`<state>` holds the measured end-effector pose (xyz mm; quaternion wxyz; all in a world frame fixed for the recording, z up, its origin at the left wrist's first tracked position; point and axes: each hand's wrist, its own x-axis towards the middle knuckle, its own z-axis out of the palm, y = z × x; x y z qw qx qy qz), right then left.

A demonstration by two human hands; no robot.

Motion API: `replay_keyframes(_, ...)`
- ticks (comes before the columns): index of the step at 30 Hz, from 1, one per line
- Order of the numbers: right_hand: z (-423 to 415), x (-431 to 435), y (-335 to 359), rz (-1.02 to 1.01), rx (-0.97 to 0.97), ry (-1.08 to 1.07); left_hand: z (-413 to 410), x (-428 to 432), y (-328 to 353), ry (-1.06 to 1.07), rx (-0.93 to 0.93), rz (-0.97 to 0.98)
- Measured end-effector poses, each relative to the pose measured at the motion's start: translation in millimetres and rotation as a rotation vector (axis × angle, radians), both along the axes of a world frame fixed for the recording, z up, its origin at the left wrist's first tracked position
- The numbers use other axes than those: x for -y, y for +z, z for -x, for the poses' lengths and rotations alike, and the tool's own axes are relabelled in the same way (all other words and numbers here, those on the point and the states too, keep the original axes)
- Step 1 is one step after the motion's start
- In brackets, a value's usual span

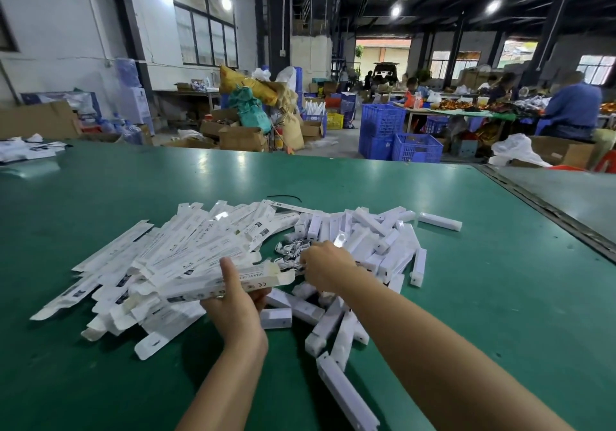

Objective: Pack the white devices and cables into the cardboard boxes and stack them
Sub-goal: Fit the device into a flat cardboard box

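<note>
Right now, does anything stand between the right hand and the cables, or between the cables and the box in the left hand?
Nothing visible does. The right hand is at the cables, and the open end of the box held in the left hand lies right next to them.

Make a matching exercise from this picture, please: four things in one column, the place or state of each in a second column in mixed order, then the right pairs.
Things
1. left hand
2. right hand
3. pile of flat boxes
4. blue crates

Places or states
A. on the floor beyond the table
B. grips one open box
C. over the white cables
D. on the left part of the green table

Pairs: 1-B, 2-C, 3-D, 4-A
</note>
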<state>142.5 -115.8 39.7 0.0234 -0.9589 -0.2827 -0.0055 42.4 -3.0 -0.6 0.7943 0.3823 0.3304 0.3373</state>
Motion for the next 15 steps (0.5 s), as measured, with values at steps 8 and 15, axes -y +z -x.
replay_keyframes(8,-23,-18,-19,-0.038,-0.081,-0.114,-3,2,-2,-0.028,0.018,-0.009)
replay_keyframes(15,-18,-17,-20,-0.036,0.029,0.011,0,4,-1,-0.043,0.022,-0.046)
